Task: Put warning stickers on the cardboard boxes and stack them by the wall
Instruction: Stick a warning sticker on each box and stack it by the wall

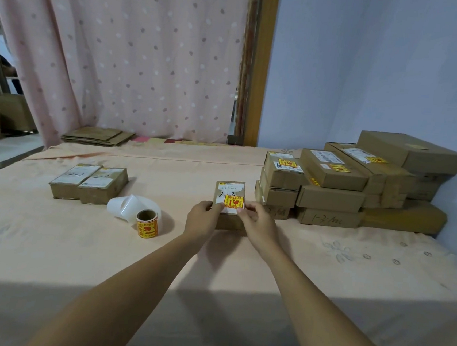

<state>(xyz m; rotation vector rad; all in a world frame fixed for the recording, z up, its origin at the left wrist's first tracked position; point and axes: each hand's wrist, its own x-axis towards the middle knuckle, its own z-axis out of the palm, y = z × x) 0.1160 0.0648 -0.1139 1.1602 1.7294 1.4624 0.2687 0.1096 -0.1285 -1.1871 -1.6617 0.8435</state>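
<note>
The middle box (229, 192) lies on the bed (324, 265), just left of the stack (331, 199) that is built against the blue wall (398, 77). The left hand (203, 218) and right hand (256, 223) take it from either side at its near end. Each grip is closed on the box, with fingers curled down its flanks and thumbs on top at the near corners of the yellow sticker (233, 201). That hold would serve either to press the sticker flat or to lift the box across to the stack; I cannot tell which. The sticker sits on the near part of the white label, below the handwritten number, probably so the writing stays readable.

The sticker roll (147, 225) stands on end to the near left of the box, within easy reach of the left hand. Its loose white backing strip (129, 208) curls behind it.

Counted:
- One box is in the hands.
- The two boxes (88, 184) on the left lie side by side and touching, with no such warning sticker showing, so they are likely waiting their turn.
- There is one roll.
- The stack holds at least nine boxes in about three layers; some are hidden, so the exact number is unclear.
- Four yellow stickers show on the stack.
- One pile of flattened cardboard (97, 135) lies at the far left by the curtain (122, 51).
</note>
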